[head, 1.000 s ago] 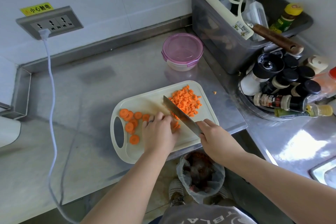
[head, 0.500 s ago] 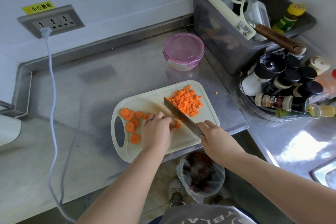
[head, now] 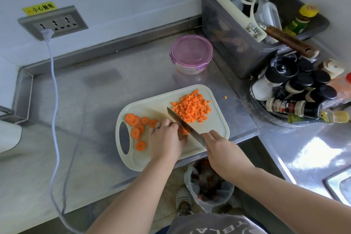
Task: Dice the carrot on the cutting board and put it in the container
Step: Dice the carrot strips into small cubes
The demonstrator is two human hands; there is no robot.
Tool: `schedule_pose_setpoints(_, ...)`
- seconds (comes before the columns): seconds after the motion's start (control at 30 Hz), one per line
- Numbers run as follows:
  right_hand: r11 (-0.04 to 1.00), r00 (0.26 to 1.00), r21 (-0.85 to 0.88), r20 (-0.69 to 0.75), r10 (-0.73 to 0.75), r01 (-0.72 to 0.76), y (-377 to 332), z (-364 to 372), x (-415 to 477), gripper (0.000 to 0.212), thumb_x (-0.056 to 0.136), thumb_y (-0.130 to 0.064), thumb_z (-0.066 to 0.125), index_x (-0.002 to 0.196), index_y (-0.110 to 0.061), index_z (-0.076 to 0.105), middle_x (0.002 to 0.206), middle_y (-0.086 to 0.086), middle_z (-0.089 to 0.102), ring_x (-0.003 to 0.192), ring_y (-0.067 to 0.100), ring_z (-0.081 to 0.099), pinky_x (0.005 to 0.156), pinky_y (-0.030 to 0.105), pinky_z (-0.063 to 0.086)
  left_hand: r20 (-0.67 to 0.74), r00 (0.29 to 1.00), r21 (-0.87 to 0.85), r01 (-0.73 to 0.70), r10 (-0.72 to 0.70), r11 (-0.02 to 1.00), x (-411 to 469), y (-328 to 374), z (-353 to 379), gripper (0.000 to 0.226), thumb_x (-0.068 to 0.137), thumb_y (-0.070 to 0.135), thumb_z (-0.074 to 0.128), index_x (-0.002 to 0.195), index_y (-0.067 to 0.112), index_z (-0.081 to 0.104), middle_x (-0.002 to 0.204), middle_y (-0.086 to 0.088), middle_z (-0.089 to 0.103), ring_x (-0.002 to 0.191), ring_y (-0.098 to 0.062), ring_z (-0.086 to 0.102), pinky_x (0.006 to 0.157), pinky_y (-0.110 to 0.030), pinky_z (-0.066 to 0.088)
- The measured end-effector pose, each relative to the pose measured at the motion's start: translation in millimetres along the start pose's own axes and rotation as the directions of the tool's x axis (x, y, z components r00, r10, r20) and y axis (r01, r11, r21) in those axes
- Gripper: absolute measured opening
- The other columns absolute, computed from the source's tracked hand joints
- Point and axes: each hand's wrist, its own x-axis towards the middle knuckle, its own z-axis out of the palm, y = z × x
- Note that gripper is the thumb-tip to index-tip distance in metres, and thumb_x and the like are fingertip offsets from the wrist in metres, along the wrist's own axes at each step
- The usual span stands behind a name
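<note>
The board [head: 152, 104] carries everything; the lidded container [head: 191, 54] waits at its 12 o'clock. The left hand [head: 167, 140] curls onto pieces [head: 184, 131] beside the knife [head: 182, 122], whose handle the right hand [head: 222, 150] clenches. Dice [head: 191, 108] heap at 2 o'clock, slices [head: 136, 125] at 9 — stiff, light, slippery rounds, likely best pinned flat by their rims.

Both forearms are bare down to the left hand [head: 167, 139] and the right hand [head: 223, 151], and a thin ring [head: 157, 128] circles one finger of the left hand. The person wears a grey T-shirt [head: 214, 224] printed with pale block letters, partly readable as "BLA". One white mesh shoe [head: 183, 200] shows on the floor.
</note>
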Motion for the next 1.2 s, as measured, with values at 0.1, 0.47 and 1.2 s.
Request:
schedule_pose_setpoints(0.1,1.000,1.000,-0.024,0.004,0.017,-0.017,-3,1,0,0.045,0.091,-0.003,0.046,0.133,-0.018,0.039,0.103,-0.004,0.040,0.066,0.024,0.060,0.060,0.037,0.056,0.006,1.000,0.000,0.025,-0.025,1.000,0,2,0,0.032,0.087,0.049,0.053,0.108,0.027,0.064,0.113,0.007,0.052,0.109,-0.021,0.048,0.090,-0.033,0.030)
schedule_pose_setpoints(0.47,0.998,1.000,-0.069,0.024,0.017,-0.015,-8,1,-3,0.043,0.087,-0.001,0.048,0.126,-0.017,0.040,0.100,-0.002,0.042,0.060,0.021,0.057,0.056,0.037,0.055,-0.007,0.999,-0.029,0.043,-0.043,0.999,3,5,0,0.025,0.089,0.040,0.053,0.102,0.024,0.067,0.109,0.005,0.056,0.108,-0.022,0.050,0.092,-0.034,0.033)
schedule_pose_setpoints(1.2,0.996,0.991,-0.081,0.135,-0.016,0.027,-11,-16,6,0.048,0.081,0.010,0.043,0.123,-0.012,0.035,0.104,0.002,0.041,0.070,0.028,0.058,0.058,0.040,0.051,-0.041,0.999,-0.017,0.030,-0.030,0.999,6,3,3,0.021,0.088,0.039,0.056,0.098,0.025,0.068,0.107,0.006,0.059,0.107,-0.020,0.051,0.088,-0.034,0.033)
